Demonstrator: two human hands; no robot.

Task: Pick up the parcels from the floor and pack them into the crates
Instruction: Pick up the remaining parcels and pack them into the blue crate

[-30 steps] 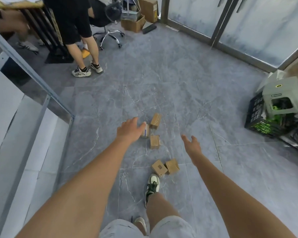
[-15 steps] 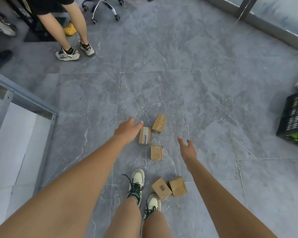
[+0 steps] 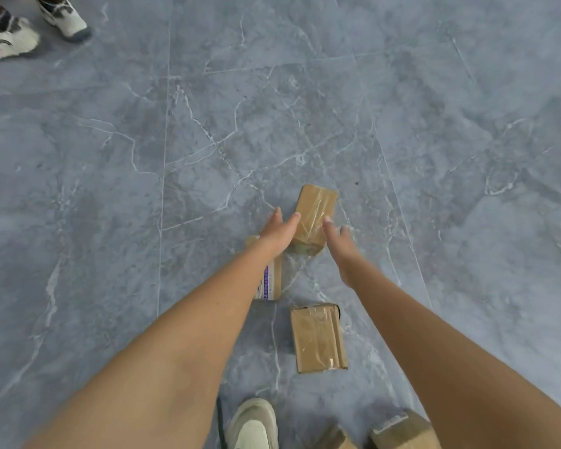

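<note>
Several small brown cardboard parcels lie on the grey marble floor. The farthest taped parcel (image 3: 314, 215) sits between my hands. My left hand (image 3: 277, 230) reaches to its left side with fingers straight, fingertips at its edge. Fingers extended, my right hand (image 3: 337, 241) comes in at its right side. Neither hand holds it. A parcel with a white and purple label (image 3: 270, 280) lies mostly hidden under my left forearm. Another taped parcel (image 3: 319, 338) lies nearer to me. Two more parcels (image 3: 399, 431) show at the bottom edge. No crate is in view.
My own shoe (image 3: 253, 422) stands at the bottom centre. Another person's sneakers (image 3: 7, 37) are at the top left corner. Grey tiled floor (image 3: 434, 157) stretches all around the parcels.
The view has dropped closer to the floor. Both hands moved forward and together to either side of the farthest parcel; the black crate at the right has left the view.
</note>
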